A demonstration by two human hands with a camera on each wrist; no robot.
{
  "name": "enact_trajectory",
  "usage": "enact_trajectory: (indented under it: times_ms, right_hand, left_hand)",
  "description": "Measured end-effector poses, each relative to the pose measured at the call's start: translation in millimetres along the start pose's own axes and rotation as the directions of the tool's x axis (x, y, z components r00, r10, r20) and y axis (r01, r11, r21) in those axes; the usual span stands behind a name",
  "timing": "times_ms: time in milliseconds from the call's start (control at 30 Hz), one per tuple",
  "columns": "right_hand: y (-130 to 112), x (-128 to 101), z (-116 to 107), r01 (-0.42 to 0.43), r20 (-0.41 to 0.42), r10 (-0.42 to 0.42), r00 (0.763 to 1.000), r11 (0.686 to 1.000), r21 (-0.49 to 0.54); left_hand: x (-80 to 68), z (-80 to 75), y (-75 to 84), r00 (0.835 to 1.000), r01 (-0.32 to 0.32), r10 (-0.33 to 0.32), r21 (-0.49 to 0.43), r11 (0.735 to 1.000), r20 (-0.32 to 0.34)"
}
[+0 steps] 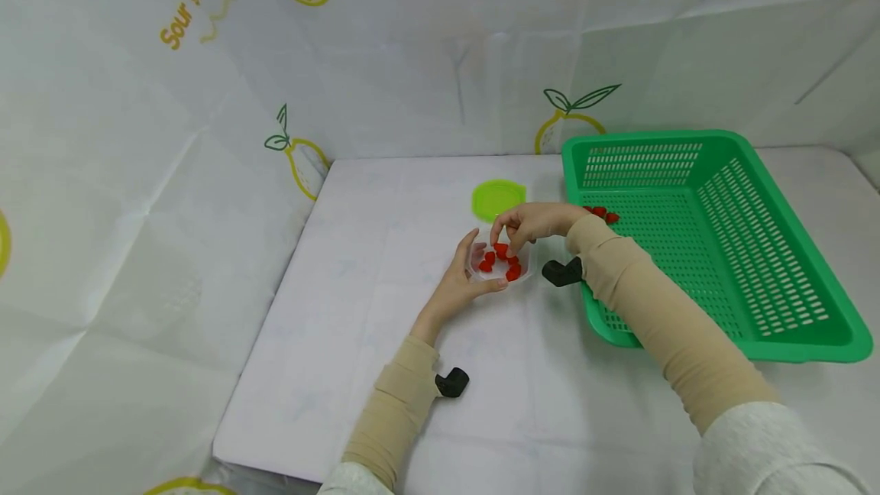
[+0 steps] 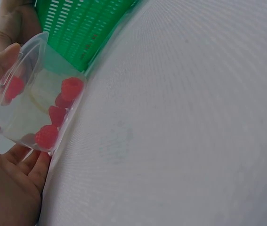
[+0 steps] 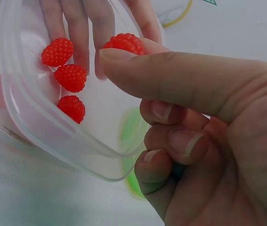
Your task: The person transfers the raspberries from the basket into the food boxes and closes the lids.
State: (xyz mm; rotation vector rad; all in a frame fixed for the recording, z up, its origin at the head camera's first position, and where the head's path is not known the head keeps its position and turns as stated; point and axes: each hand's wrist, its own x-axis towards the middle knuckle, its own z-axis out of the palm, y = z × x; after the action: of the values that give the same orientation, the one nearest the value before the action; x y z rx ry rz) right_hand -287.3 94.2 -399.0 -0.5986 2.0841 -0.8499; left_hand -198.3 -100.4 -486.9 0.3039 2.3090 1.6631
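White tabletop [image 1: 357, 289] below, the left hand [image 1: 456, 281] curves round a clear plastic tub [image 2: 27, 115] of bumpy red raspberries [image 3: 70, 78], the right hand's [image 1: 532, 221] fingers pinch another raspberry [image 3: 125, 43] at its mouth: seemingly filling, gentle release needed!

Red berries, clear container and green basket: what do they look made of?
Red berries: bumpy, faintly glossy; real fruit or molded imitation, the look leaves it open. Clear container: likely thin plastic, smooth and see-through; the berries show through its wall. Green basket: probably molded plastic with a smooth rim, judging by its uniform color and regular slots.
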Motion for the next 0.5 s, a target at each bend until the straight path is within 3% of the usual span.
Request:
enact_trajectory:
  times_ms: [500]
  right_hand:
    - [0.8,0.4,0.3,0.012,0.006,-0.011,1.0,0.999,-0.047]
  left_hand:
    - [1.3,-0.1,-0.8,1.0,0.002,-0.002,-0.011,1.0,0.005]
